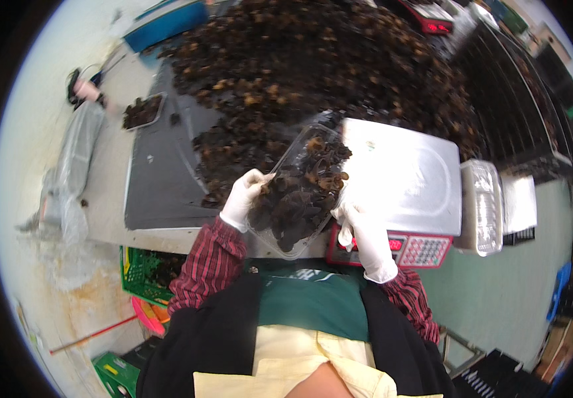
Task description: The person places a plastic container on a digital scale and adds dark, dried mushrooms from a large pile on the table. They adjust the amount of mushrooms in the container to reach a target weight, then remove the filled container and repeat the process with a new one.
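Note:
Both my hands wear white gloves and hold a clear plastic tray (291, 254), tilted, above the table's front edge. Dark brown wood ear mushrooms (296, 204) fill much of it, and a few reach past its right rim. My left hand (243, 199) pinches the tray's left rim between thumb and fingers. At the opposite rim is my right hand (363, 239), its fingertips partly hidden. Just right of the tray stands a digital scale with a bare metal plate (406, 174). My right hand covers part of its red display panel (426, 250).
A large heap of the mushrooms (316, 64) covers the table behind. Another filled tray (144, 112) sits at the left. Stacked clear trays (480, 209) stand beside the scale, near black crates (508, 99). A second scale (433, 22) is at the back; a green crate (149, 271) sits below.

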The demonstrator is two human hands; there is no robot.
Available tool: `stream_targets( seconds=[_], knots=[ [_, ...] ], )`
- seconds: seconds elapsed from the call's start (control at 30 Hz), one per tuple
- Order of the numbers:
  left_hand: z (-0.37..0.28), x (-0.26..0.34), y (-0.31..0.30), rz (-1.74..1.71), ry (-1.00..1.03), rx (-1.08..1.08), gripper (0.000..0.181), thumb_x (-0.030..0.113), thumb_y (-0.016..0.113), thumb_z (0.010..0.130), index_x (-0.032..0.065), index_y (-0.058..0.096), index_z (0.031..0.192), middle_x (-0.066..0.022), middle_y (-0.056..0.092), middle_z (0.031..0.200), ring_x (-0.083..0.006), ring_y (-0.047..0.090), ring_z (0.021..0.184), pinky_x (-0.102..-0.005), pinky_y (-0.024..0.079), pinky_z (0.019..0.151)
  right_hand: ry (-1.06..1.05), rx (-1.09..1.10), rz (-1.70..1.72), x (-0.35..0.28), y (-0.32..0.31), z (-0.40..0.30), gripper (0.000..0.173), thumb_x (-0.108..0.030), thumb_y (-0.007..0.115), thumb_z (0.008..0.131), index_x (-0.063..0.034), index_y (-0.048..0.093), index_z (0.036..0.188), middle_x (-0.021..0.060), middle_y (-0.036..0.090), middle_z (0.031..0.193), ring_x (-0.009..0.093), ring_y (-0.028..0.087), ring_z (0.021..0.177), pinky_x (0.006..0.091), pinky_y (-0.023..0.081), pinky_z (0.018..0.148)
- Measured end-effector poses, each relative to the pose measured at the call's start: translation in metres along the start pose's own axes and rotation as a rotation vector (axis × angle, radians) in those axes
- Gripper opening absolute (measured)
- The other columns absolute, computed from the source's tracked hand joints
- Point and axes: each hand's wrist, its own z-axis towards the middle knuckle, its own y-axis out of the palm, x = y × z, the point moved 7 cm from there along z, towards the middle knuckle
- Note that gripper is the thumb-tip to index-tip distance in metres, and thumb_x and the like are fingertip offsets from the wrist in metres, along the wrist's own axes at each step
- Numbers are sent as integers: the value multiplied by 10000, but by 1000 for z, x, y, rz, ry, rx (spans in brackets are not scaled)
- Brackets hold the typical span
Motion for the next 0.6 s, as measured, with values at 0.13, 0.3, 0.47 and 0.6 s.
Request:
stream_targets(
  seconds=[0.13,0.3,0.47,0.6],
  knots=[
    [-45,5,-103,6,129,308,102,169,603,881,80,557,863,28,535,811,-74,511,830,-252,422,826,35,-10,-116,-11,23,4,264,-218,533,912,11,642,838,35,534,509,86,469,413,222,352,414],
    [-106,43,-229,327,157,857,153,255,510,954,131,597,978,50,568,911,-78,529,835,-245,454,746,10,19,-162,-17,29,7,312,-192,473,973,30,643,835,11,474,492,81,430,422,233,335,443],
    [-134,44,-357,28,400,1181,61,125,543,930,85,587,914,30,533,731,-70,488,633,-223,402,577,-10,34,-144,-27,31,8,325,-203,473,986,35,639,839,5,481,502,67,425,429,218,333,460],
    [-109,51,-408,-103,574,1309,78,-2,546,858,63,537,816,14,500,665,-81,474,567,-232,381,515,-35,79,-152,-24,23,14,324,-199,473,987,36,638,837,7,489,507,62,426,432,219,333,461]
  ],
)
